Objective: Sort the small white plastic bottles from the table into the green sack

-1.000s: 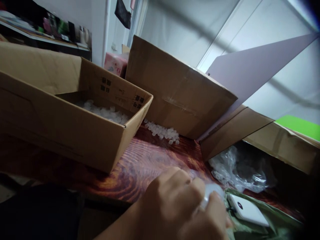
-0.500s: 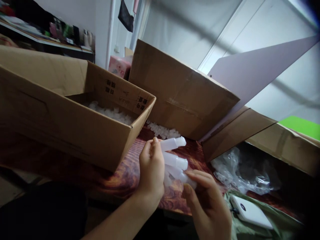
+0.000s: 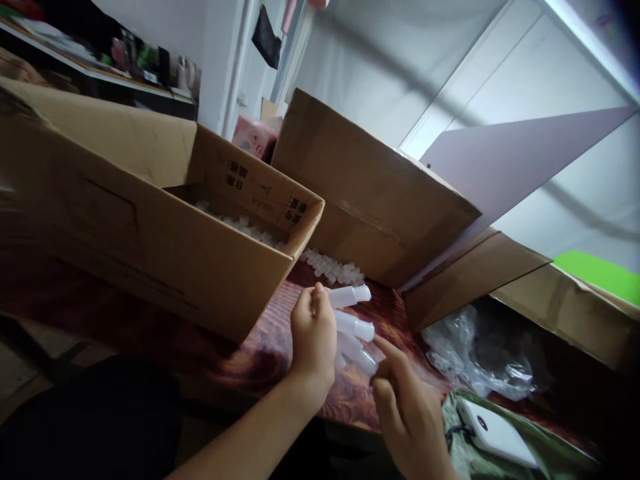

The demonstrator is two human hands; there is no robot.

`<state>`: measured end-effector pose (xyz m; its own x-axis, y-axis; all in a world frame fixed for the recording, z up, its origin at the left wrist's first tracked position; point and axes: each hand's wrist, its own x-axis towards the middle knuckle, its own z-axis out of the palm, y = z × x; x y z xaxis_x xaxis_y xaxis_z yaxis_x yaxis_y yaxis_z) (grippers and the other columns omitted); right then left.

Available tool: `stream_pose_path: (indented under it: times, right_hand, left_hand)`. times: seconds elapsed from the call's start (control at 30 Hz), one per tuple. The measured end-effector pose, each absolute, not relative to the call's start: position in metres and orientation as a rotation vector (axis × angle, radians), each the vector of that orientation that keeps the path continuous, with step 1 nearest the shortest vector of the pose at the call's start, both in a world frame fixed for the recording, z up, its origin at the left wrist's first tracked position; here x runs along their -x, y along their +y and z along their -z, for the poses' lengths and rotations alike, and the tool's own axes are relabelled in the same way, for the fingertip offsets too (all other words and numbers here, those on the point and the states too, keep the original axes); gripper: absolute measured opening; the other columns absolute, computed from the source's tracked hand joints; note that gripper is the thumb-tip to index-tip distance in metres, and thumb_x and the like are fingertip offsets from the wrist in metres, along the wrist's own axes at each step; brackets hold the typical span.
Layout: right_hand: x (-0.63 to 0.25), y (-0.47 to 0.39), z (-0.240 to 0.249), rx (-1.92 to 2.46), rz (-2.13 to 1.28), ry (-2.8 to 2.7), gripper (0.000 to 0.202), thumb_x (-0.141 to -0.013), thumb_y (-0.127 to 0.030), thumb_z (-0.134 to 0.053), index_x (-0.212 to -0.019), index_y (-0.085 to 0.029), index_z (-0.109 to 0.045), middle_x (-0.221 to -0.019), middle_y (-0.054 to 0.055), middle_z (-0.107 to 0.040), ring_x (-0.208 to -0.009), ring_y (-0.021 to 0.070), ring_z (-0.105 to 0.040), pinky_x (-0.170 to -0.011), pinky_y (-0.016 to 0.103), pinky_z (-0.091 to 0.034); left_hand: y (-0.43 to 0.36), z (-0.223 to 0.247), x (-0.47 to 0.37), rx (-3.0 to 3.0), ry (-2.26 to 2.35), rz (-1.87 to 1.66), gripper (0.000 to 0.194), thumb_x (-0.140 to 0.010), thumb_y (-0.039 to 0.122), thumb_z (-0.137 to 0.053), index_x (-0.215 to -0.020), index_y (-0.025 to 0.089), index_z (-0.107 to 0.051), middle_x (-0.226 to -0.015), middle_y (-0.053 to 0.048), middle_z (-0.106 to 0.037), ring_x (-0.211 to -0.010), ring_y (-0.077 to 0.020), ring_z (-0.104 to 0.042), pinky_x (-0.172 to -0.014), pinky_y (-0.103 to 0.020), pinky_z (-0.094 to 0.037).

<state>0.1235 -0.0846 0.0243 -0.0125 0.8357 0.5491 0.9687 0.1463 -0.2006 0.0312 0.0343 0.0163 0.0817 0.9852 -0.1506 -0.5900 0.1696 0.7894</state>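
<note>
My left hand [image 3: 314, 333] is closed round several translucent white bottles [image 3: 353, 325], whose capped ends point right in a fan. Just right of them is my right hand [image 3: 407, 400], its fingers bent and the fingertips at the lowest bottle [image 3: 367, 362]; blur hides whether they grip it. Behind my left hand, small white caps [image 3: 333, 267] lie in a pile on the reddish wooden table [image 3: 270, 327].
An open cardboard box [image 3: 165, 247] with white pieces inside stands left. A larger box [image 3: 370, 200] is behind the caps. On the right are crumpled clear plastic [image 3: 475, 360], another box [image 3: 565, 310] and a white device [image 3: 495, 433] on green cloth.
The view has shifted, so the boxes appear farther right and slightly lower. My right hand's fingers have moved slightly down along the lower bottle; my left hand keeps its hold.
</note>
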Motion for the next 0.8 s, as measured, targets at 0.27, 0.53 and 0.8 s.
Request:
stream_pose_path:
  times: [0.27, 0.53, 0.8]
  right_hand:
    - [-0.129, -0.101, -0.021, 1.683, 0.344, -1.983, 0.043, -0.097, -0.037, -0.047, -0.137, -0.021, -0.046, -0.076, 0.001, -0.065, -0.056, 0.0143, -0.063, -0.051, 0.022, -0.05]
    - [-0.114, -0.096, -0.019, 1.796, 0.434, -1.852, 0.038, -0.095, -0.027, -0.05, -0.131, -0.018, -0.045, -0.096, 0.007, -0.063, -0.057, 0.0111, -0.057, -0.055, 0.023, -0.05]
    - [-0.099, -0.072, 0.006, 1.793, 0.41, -1.519, 0.02, -0.096, -0.03, -0.04, -0.1, -0.016, -0.054, -0.081, 0.008, -0.06, -0.068, 0.0201, -0.059, -0.057, 0.03, -0.046]
  left_hand:
    - [0.038, -0.015, -0.028, -0.665, 0.794, -1.296, 0.031, -0.089, 0.044, -0.051, -0.071, 0.019, -0.054, -0.066, 0.001, -0.053, -0.063, -0.0129, -0.05, -0.056, -0.023, -0.038]
    - [0.037, -0.019, -0.027, -0.623, 0.811, -1.255, 0.028, -0.086, 0.045, -0.054, -0.074, 0.019, -0.055, -0.066, 0.003, -0.051, -0.061, -0.0121, -0.047, -0.053, -0.022, -0.037]
    - [0.028, -0.005, -0.033, -0.721, 0.858, -1.258, 0.03, -0.086, 0.047, -0.053, -0.076, 0.019, -0.056, -0.068, 0.003, -0.052, -0.061, -0.0125, -0.048, -0.056, -0.023, -0.039]
